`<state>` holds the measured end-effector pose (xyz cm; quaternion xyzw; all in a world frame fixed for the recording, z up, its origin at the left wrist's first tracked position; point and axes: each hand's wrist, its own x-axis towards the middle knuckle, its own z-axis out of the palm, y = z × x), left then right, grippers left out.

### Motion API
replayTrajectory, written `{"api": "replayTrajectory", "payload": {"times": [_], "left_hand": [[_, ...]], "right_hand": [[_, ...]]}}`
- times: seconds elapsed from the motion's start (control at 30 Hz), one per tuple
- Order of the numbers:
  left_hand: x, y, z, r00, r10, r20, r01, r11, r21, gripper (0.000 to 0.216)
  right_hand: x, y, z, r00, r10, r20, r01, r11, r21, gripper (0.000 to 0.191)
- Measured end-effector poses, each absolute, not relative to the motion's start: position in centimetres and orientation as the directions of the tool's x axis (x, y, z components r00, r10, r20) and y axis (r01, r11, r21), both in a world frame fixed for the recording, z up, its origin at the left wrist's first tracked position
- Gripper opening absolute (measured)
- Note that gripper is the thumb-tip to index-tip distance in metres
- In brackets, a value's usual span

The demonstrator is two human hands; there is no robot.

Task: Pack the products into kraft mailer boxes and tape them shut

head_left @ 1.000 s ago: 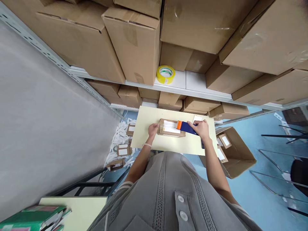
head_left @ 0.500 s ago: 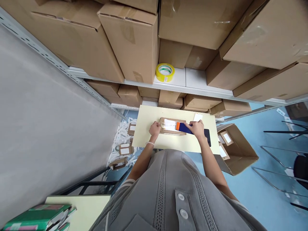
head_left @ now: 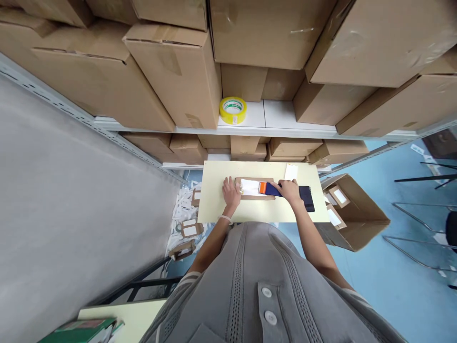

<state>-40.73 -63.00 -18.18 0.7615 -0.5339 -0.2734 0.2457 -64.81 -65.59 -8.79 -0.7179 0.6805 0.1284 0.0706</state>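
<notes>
Pale yellow desk [head_left: 217, 209] carries a flat cardboard parcel [head_left: 254, 195] between both hands. Left hand [head_left: 231, 192] lies open, pressing the parcel's left end. Right hand [head_left: 290, 190] grips a blue-and-orange scraper [head_left: 268, 188] on the parcel's label; a dark phone [head_left: 307, 197] sits just right.

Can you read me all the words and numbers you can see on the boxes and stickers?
No text here can be read.
White label on the small cardboard box: blank or too small to tell.
Yellow tape roll: green print, too blurred to read.
Labels on small boxes on the floor: too small.
Big cartons: no print visible.
</notes>
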Motion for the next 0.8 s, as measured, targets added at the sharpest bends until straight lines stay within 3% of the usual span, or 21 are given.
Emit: {"api": "replayTrajectory", "payload": {"times": [0.07,0.17,0.47,0.8], "left_hand": [[-41.4,-63.3,-17.8,0.088,-0.996,-0.009,-0.812,-0.076,0.578,0.058],[-42.1,-63.8,-17.8,-0.122,-0.992,0.038,-0.870,0.125,0.478,0.059],[-42.2,-64.0,-18.3,-0.157,-0.987,0.024,-0.896,0.153,0.417,0.061],[-42.0,-64.4,-18.2,-0.143,-0.990,0.000,-0.895,0.129,0.427,0.058]], "right_hand": [[-64.6,-65.3,-9.0,0.008,-0.959,-0.285,-0.996,-0.032,0.080,0.070],[-64.1,-65.1,-9.1,-0.024,-0.961,-0.276,-0.997,0.001,0.083,0.073],[-63.4,-66.9,-9.3,-0.212,-0.931,-0.296,-0.976,0.220,0.008,0.073],[-67.1,-68.9,-7.7,-0.042,-0.929,-0.368,-0.999,0.052,-0.018,0.069]]}}
